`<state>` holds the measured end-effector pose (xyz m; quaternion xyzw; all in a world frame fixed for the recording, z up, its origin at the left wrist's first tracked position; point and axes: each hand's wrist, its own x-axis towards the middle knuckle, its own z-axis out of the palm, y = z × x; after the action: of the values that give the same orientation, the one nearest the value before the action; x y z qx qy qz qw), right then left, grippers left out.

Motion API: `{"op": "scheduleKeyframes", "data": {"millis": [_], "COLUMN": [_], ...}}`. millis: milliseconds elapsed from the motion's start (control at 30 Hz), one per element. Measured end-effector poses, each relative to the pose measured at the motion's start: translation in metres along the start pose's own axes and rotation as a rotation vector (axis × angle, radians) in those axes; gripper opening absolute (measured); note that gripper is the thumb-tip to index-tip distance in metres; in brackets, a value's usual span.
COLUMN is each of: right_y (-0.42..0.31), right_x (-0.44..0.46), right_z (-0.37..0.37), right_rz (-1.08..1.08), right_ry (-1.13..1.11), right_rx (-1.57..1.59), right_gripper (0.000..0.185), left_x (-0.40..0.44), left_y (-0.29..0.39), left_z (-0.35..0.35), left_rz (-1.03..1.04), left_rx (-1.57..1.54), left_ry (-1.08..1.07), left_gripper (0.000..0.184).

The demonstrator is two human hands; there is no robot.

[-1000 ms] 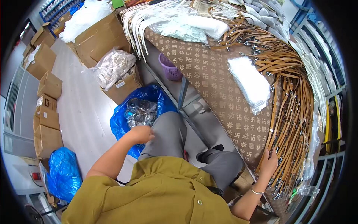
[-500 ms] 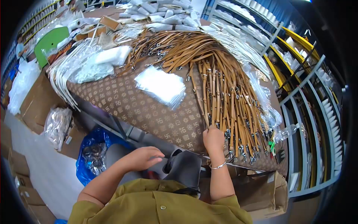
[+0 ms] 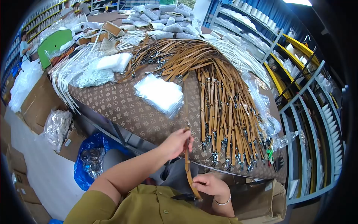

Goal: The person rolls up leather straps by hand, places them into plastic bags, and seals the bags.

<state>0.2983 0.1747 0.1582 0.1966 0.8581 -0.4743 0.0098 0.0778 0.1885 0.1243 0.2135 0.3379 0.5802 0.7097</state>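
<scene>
A tan leather strap [image 3: 187,168] hangs down over the table's front edge, close to my body. My left hand [image 3: 178,143] is closed around its upper part, with a small metal fitting showing just above the fingers. Lower down, my right hand [image 3: 212,185], with a bracelet at the wrist, pinches the strap near its bottom end. To the right lies a thick pile of similar tan straps [image 3: 227,115] with metal clips at their ends. A stack of clear plastic bags [image 3: 160,93] lies on the patterned cloth ahead of my left hand.
White straps [image 3: 61,84] and plastic wrapping [image 3: 93,72] lie at the left. Wrapped rolls [image 3: 164,20] are heaped at the back. A blue bag [image 3: 82,164] and cardboard boxes [image 3: 41,104] stand below left, and metal racks [image 3: 309,123] at right. People [image 3: 76,7] are in the far background.
My right hand has drawn one strap from the pile toward my body. My left hand, empty before, has moved forward and right and now grips that strap.
</scene>
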Motion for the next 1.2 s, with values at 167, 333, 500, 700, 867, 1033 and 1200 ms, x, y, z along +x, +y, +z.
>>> {"op": "scheduleKeyframes", "data": {"millis": [167, 333, 500, 700, 867, 1033, 1200], "right_y": [0.02, 0.001, 0.009, -0.032, -0.04, -0.036, -0.041], "right_x": [0.004, 0.052, 0.065, -0.014, -0.056, -0.052, -0.057], "right_z": [-0.013, -0.039, -0.063, -0.069, -0.055, -0.051, -0.058], "right_rz": [-0.015, 0.178, 0.191, -0.184, -0.483, -0.799, -0.841], "right_ry": [0.431, 0.763, 0.557, 1.123, 0.927, 0.507, 0.331], "right_rx": [0.446, 1.149, 1.146, 0.594, 0.103, 0.187, 0.155], "right_gripper": [0.029, 0.036, 0.03, 0.021, 0.019, 0.021, 0.019], "left_x": [-0.012, -0.052, -0.067, -0.073, -0.081, -0.096, -0.088], "left_y": [-0.027, -0.056, -0.064, -0.023, 0.021, 0.046, 0.027], "left_z": [0.026, 0.041, 0.035, 0.019, 0.031, 0.069, 0.08], "left_rz": [-0.002, 0.024, 0.039, 0.408, 0.926, 1.263, 1.112], "left_rx": [0.645, 1.215, 1.252, 1.247, 1.231, 1.283, 1.172], "left_ry": [-0.117, -0.426, -0.793, -0.493, -0.271, -0.482, -0.84], "left_gripper": [0.023, 0.028, 0.032, 0.046, 0.056, 0.055, 0.038]}}
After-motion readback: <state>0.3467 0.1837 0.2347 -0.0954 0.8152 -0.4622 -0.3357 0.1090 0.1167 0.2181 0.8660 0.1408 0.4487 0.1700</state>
